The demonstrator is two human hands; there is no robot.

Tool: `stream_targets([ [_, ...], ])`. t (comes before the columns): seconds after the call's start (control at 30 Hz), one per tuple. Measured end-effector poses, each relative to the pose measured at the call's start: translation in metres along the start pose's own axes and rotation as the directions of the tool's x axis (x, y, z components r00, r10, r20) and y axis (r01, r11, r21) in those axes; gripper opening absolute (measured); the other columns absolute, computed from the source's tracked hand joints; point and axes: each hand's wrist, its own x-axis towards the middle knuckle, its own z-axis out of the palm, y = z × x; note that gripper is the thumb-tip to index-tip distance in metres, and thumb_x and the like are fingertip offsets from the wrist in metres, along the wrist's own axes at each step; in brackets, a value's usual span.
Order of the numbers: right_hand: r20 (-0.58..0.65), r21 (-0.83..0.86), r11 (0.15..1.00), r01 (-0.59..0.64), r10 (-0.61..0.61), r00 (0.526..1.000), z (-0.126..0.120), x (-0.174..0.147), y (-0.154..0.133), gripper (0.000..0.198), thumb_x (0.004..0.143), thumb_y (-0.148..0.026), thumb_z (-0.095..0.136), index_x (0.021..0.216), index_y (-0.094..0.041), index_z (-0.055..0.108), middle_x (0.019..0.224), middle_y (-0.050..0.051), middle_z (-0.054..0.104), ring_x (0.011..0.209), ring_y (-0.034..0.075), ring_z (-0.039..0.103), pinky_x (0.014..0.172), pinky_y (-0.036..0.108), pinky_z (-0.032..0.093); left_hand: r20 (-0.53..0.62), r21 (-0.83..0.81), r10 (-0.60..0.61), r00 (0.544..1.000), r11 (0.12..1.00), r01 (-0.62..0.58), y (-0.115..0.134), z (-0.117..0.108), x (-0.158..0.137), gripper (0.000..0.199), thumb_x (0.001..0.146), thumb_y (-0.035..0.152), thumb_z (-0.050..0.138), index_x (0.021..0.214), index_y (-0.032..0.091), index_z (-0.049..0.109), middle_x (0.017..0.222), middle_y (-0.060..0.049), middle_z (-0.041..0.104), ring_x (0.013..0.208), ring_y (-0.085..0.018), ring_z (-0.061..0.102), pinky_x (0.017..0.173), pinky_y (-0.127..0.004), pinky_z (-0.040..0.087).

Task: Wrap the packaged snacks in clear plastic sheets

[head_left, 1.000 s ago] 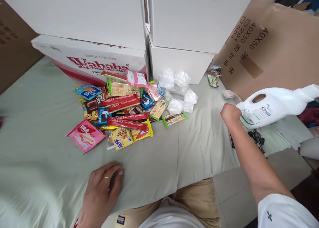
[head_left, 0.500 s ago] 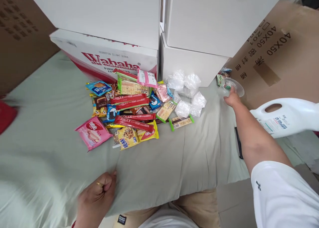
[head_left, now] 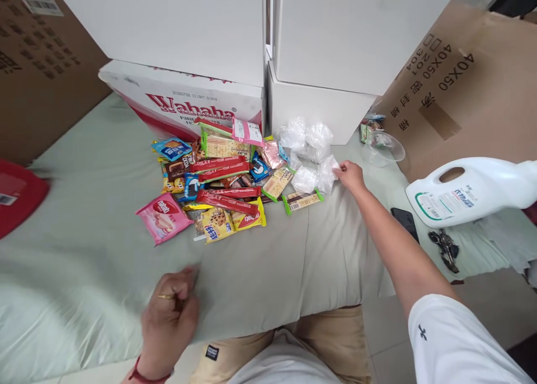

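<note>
My right hand (head_left: 351,176) reaches to the right side of a cluster of crumpled clear plastic bags (head_left: 305,179). Its thumb and fingers pinch the edge of the rightmost plastic bag (head_left: 326,174). Beside the bags lies a heap of packaged snacks, with red-wrapped bars (head_left: 229,200), a pink wafer pack (head_left: 164,218), a yellow cookie pack (head_left: 217,224) and a green-ended cracker bar (head_left: 302,201). My left hand (head_left: 171,311) hovers over the near edge of the cloth, fingers curled in. Whatever it may hold is hidden, and its fingertip is blurred.
Behind the snacks stand a Wahaha carton (head_left: 184,102) and white boxes (head_left: 319,107). On the right are a clear plastic bowl (head_left: 388,152), a white detergent jug (head_left: 474,191), a black phone (head_left: 404,222), keys (head_left: 445,250) and a cardboard box (head_left: 474,99). A red object (head_left: 19,197) sits left.
My right hand has left the clear bowl and moved left to the plastic bags, where it now pinches one. My left hand has shifted slightly, still curled. The view has turned a little.
</note>
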Motion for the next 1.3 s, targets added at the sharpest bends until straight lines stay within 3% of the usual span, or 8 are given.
stream_targets([
  [0.2, -0.338, 0.474, 0.880, 0.021, 0.160, 0.927, -0.016, -0.052, -0.025, 0.025, 0.084, -0.043, 0.061, 0.096, -0.020, 0.064, 0.085, 0.001, 0.062, 0.068, 0.015, 0.054, 0.062, 0.027, 0.046, 0.344, -0.378, 0.146, 0.928, 0.926, -0.005, 0.048, 0.024, 0.024, 0.012, 0.083, 0.013, 0.053, 0.076, 0.022, 0.049, 0.085, -0.003, 0.061, 0.076, -0.017, 0.059, 0.069, -0.030, 0.049],
  [0.37, 0.081, 0.903, 0.390, -0.180, 0.258, 0.963, -0.001, -0.138, -0.072, 0.032, 0.066, -0.038, 0.082, 0.087, -0.022, 0.063, 0.063, -0.008, 0.050, 0.047, 0.006, 0.036, 0.041, 0.019, 0.027, 0.519, -0.565, 0.101, 0.849, 0.786, 0.252, 0.071, 0.094, 0.071, 0.016, 0.096, 0.037, 0.053, 0.094, 0.021, 0.053, 0.080, 0.000, 0.054, 0.065, -0.013, 0.050, 0.059, -0.025, 0.042],
  [0.53, 0.088, 0.929, 0.304, -0.212, 0.374, 0.923, 0.010, -0.161, -0.074, 0.034, 0.063, -0.036, 0.085, 0.083, -0.021, 0.061, 0.064, -0.008, 0.053, 0.043, 0.004, 0.036, 0.036, 0.017, 0.025, 0.479, -0.522, 0.070, 0.875, 0.824, 0.220, 0.065, 0.139, 0.094, 0.021, 0.094, 0.041, 0.056, 0.090, 0.020, 0.055, 0.073, 0.002, 0.051, 0.063, -0.013, 0.045, 0.059, -0.025, 0.037],
  [0.73, -0.239, 0.863, 0.504, -0.020, 0.443, 0.864, -0.003, -0.085, -0.031, 0.027, 0.070, -0.034, 0.076, 0.081, -0.022, 0.055, 0.063, -0.009, 0.050, 0.043, 0.005, 0.037, 0.036, 0.018, 0.027, 0.454, -0.442, 0.163, 0.876, 0.895, 0.063, 0.059, 0.136, 0.094, 0.017, 0.081, 0.020, 0.059, 0.097, 0.021, 0.053, 0.085, 0.001, 0.053, 0.067, -0.013, 0.047, 0.064, -0.026, 0.039],
  [0.87, -0.108, 0.664, 0.706, -0.246, 0.415, 0.903, 0.002, -0.039, -0.023, 0.024, 0.074, -0.033, 0.070, 0.091, -0.021, 0.059, 0.076, -0.003, 0.058, 0.048, 0.009, 0.045, 0.043, 0.023, 0.038, 0.476, -0.416, 0.211, 0.854, 0.910, 0.007, 0.056, 0.139, 0.094, 0.016, 0.074, 0.013, 0.053, 0.080, 0.022, 0.042, 0.069, 0.006, 0.041, 0.060, -0.012, 0.037, 0.059, -0.025, 0.030],
  [1.07, -0.273, 0.235, 0.972, 0.021, 0.046, 0.961, 0.009, -0.083, -0.055, 0.027, 0.089, -0.038, 0.060, 0.109, -0.021, 0.066, 0.117, 0.009, 0.064, 0.069, 0.015, 0.056, 0.078, 0.035, 0.052, 0.517, -0.477, 0.224, 0.826, 0.877, 0.060, 0.053, 0.139, 0.094, 0.033, 0.085, 0.024, 0.051, 0.065, 0.023, 0.025, 0.059, 0.007, 0.027, 0.056, -0.010, 0.025, 0.056, -0.026, 0.023],
  [1.17, -0.096, 0.104, 0.974, 0.203, -0.193, 0.976, 0.020, -0.110, -0.077, 0.027, 0.093, -0.043, 0.058, 0.108, -0.024, 0.070, 0.109, 0.007, 0.068, 0.084, 0.021, 0.062, 0.081, 0.034, 0.051, 0.530, -0.480, 0.212, 0.821, 0.873, 0.085, 0.055, 0.137, 0.095, 0.035, 0.087, 0.029, 0.054, 0.065, 0.023, 0.027, 0.060, 0.007, 0.029, 0.057, -0.010, 0.026, 0.057, -0.026, 0.023],
  [1.3, 0.043, 0.032, 0.982, 0.185, -0.187, 0.982, 0.028, -0.116, -0.091, 0.019, 0.091, -0.038, 0.060, 0.087, -0.024, 0.072, 0.097, 0.006, 0.067, 0.086, 0.022, 0.062, 0.076, 0.033, 0.049, 0.557, -0.501, 0.191, 0.808, 0.853, 0.143, 0.057, 0.135, 0.097, 0.033, 0.088, 0.033, 0.058, 0.068, 0.022, 0.034, 0.062, 0.007, 0.032, 0.058, -0.010, 0.028, 0.058, -0.026, 0.025],
])
